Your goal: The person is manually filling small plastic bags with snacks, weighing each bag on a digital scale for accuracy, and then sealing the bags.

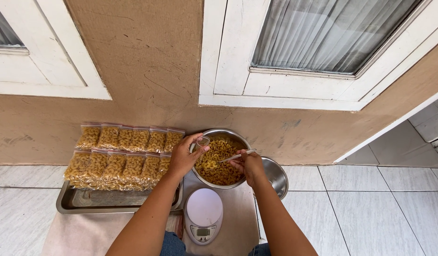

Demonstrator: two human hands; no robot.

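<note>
Macaroni bowl (222,161) sits under both hands: left (183,159) pinching a small cup (203,141), right (248,166) seemingly gripping a spoon (237,156)

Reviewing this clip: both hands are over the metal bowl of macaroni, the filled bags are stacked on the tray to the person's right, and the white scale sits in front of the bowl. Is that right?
Not quite. The head view shows the filled bags on the tray to the person's left, not right. The rest holds: left hand and right hand over the metal bowl, white scale in front.
</note>
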